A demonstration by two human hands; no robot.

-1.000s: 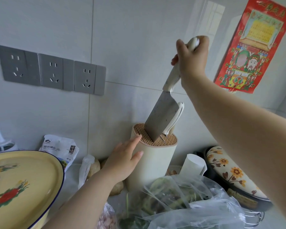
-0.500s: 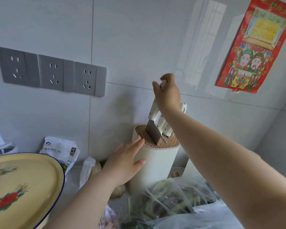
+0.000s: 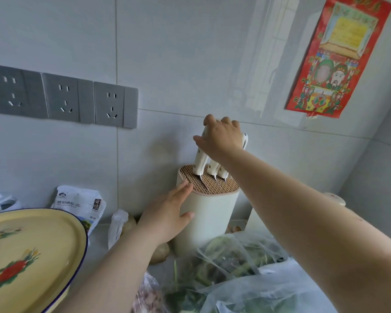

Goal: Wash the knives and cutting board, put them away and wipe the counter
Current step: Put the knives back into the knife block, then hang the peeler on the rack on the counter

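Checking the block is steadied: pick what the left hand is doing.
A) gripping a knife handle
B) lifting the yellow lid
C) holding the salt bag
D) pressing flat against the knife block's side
D: the left hand lies with straight fingers against the side of the knife block, while the right hand holds the knife by its handle.

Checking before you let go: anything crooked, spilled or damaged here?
Nothing stands out. The knife block stands upright, left hand on its side; the right hand holds the cleaver, blade down in the block.
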